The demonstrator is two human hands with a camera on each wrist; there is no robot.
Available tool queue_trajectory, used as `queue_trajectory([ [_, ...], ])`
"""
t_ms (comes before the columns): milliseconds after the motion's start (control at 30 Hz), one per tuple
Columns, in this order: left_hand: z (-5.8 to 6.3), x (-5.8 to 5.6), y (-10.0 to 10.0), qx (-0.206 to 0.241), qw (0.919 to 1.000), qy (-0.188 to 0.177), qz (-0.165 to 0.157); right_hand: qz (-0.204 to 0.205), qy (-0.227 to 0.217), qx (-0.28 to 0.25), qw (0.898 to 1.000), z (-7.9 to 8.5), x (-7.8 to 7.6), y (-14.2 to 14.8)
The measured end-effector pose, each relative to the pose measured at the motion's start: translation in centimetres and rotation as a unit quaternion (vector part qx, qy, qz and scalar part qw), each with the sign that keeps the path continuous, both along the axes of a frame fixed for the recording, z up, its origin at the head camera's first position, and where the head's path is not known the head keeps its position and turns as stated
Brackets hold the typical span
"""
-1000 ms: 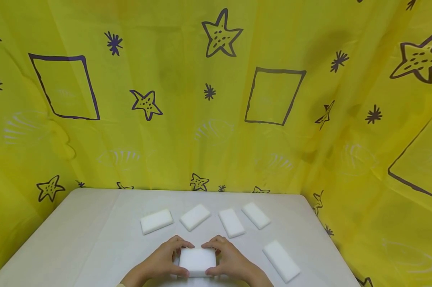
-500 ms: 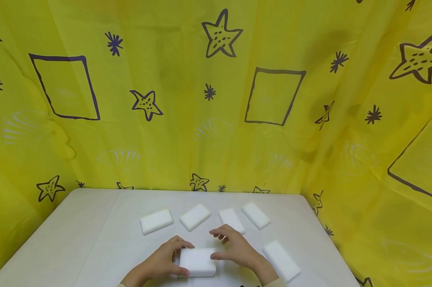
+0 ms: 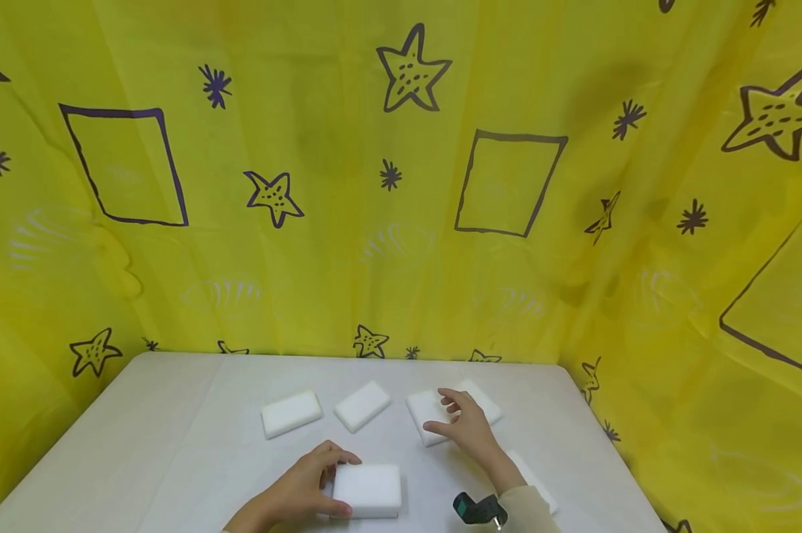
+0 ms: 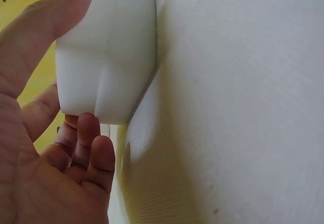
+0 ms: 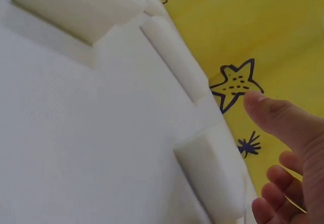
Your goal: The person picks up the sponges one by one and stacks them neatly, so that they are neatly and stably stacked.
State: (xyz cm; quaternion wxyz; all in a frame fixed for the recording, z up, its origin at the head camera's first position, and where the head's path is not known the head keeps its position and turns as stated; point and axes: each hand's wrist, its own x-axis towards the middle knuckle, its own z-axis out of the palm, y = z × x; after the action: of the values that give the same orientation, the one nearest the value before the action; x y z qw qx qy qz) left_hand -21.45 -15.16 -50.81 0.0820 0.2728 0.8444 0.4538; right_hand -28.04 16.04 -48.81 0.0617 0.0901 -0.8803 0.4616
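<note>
Two white foam sponge blocks (image 3: 367,488) lie stacked near the table's front edge; the left wrist view shows the seam between the pair. My left hand (image 3: 303,485) grips the stack's left end, thumb on the near side and fingers at the far side. My right hand (image 3: 470,429) holds nothing and hovers over another white sponge (image 3: 422,411), its thumb and fingers spread apart. Behind that hand, a further sponge (image 3: 489,406) is partly covered. In the right wrist view the right thumb and fingers (image 5: 276,115) are apart from the sponges.
Two more sponges, one at left (image 3: 292,413) and one beside it (image 3: 362,406), lie toward the back of the white table (image 3: 194,444). Another sponge (image 3: 534,485) sits partly behind the right sleeve. A yellow patterned curtain (image 3: 334,259) surrounds the table.
My right hand has let go of the stack's right end and moved away to the right and back, over a sponge. My left hand keeps its grip on the stack.
</note>
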Motion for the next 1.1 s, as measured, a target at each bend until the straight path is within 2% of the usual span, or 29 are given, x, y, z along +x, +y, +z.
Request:
queue_trajectory([
  [133,-0.1,0.0,0.0,0.0,1.0,0.001,-0.004,-0.026,-0.01,0.024,0.999,-1.1,-0.2,0.3],
  [367,-0.1,0.0,0.0,-0.003,1.0,-0.005,-0.002,-0.044,-0.054,0.022,0.997,-2.4,-0.4,0.0],
  [733,-0.1,0.0,-0.1,-0.003,0.9999,-0.011,0.004,-0.027,-0.052,0.038,0.998,-2.6,-0.6,-0.6],
  [1100,-0.2,0.1,-0.2,-0.001,0.9999,-0.008,0.007,-0.028,-0.054,0.064,0.996,-2.6,-0.8,-0.8],
])
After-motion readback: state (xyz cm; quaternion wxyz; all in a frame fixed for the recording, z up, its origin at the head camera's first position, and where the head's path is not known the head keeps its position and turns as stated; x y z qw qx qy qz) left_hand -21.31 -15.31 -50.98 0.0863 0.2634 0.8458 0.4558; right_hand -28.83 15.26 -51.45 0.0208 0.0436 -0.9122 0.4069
